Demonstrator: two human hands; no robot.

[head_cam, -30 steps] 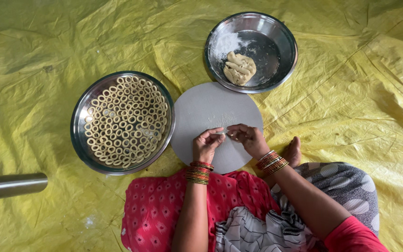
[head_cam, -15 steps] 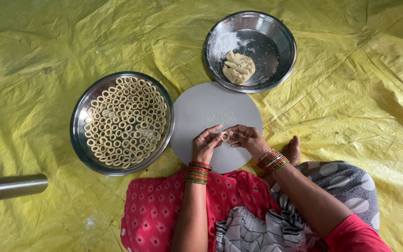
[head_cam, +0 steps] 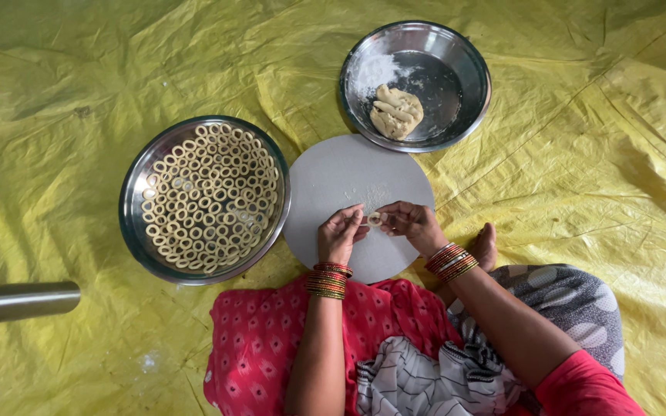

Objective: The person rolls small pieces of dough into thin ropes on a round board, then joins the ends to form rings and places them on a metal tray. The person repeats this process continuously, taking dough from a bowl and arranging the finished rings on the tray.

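Note:
Both my hands meet over the near half of a round grey board (head_cam: 333, 173). My left hand (head_cam: 339, 234) and my right hand (head_cam: 408, 223) pinch a small pale dough ring (head_cam: 375, 219) between their fingertips, just above the board. Left of the board stands a steel plate (head_cam: 134, 223) filled with several finished dough rings (head_cam: 210, 196). Beyond the board a steel bowl (head_cam: 465, 73) holds a lump of dough (head_cam: 396, 111) and some white flour.
A crumpled yellow plastic sheet (head_cam: 580, 154) covers the floor all around. A steel cylinder (head_cam: 17, 300) pokes in at the left edge. My knees, in red and patterned cloth, and one bare foot (head_cam: 484, 245) lie close under the board.
The hands have stayed over the board's near edge; the fingers have shifted slightly as they work the small piece of dough into a ring.

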